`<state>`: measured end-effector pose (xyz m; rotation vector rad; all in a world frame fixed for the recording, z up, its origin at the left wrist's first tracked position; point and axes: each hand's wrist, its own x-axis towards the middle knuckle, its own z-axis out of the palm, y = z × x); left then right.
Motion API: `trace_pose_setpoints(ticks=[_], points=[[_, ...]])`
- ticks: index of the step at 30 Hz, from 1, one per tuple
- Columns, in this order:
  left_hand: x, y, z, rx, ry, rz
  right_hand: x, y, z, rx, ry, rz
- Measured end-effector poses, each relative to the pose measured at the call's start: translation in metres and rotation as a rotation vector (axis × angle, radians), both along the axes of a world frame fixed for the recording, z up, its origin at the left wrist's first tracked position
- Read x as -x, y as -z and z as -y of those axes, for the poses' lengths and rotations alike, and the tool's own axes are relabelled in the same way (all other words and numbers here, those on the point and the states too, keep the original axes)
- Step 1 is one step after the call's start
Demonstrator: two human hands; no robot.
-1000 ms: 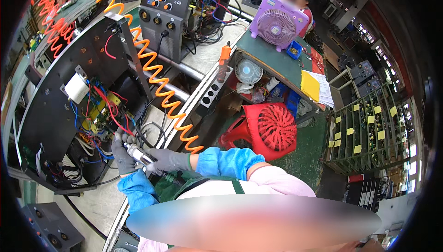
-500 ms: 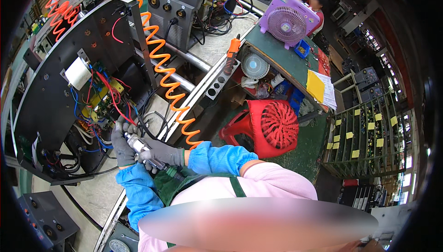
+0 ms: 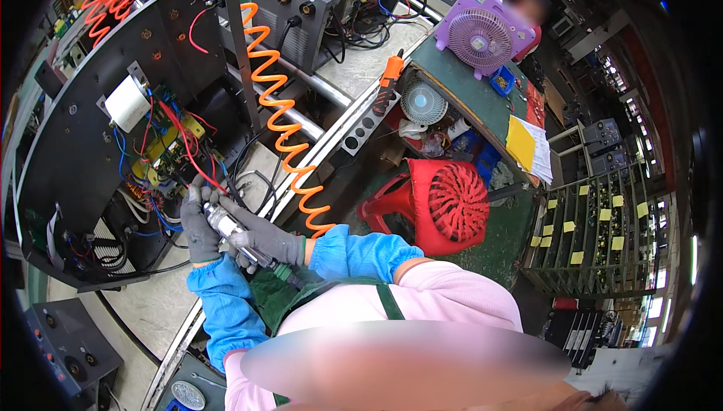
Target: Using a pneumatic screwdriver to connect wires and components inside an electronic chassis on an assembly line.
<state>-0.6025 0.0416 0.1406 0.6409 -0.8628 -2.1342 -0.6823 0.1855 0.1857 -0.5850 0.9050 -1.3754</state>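
Observation:
My right hand [image 3: 271, 241], in a grey glove, is wrapped round a silver air screwdriver [image 3: 224, 222] with a dark rear end. The tool slants up and left, toward the open black machine housing [image 3: 75, 129]. My left hand [image 3: 199, 227], also gloved, is closed beside the tool's front end; what its fingers pinch is hidden. A thick red wire [image 3: 197, 161] runs from the circuit parts [image 3: 162, 156] down to the fingertips of both hands. Inside the housing, a white cylinder [image 3: 127, 107] sits above the circuit parts.
An orange coiled hose [image 3: 282, 136] hangs across the bench just right of the housing. Other grey machines stand at the back [image 3: 290, 16] and near left [image 3: 71, 354]. A red stool [image 3: 448, 208], a purple fan [image 3: 482, 38] and a person are to the right.
The view has shifted slightly, with the bench and the back machines sitting a little differently in it. Both hands keep nearly the same hold beside the housing, the tool still in my right hand.

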Motion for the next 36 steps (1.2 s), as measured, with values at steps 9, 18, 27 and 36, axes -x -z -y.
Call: trace_pose_setpoints(ticks=[9,18,27,36], points=[[-0.01,0.057,0.045,-0.092,-0.374,0.037,0.003,0.0,0.005,-0.034,-0.062,-0.059],[-0.018,0.044,0.052,1.153,-0.467,1.279,0.005,0.009,0.005,-0.028,-0.036,-0.048],[-0.023,0.064,0.066,1.341,-0.607,1.208,0.006,0.012,0.004,-0.024,-0.061,-0.056],[-0.024,0.068,0.069,1.408,-0.568,1.154,0.009,0.014,0.008,-0.032,-0.069,-0.085]])
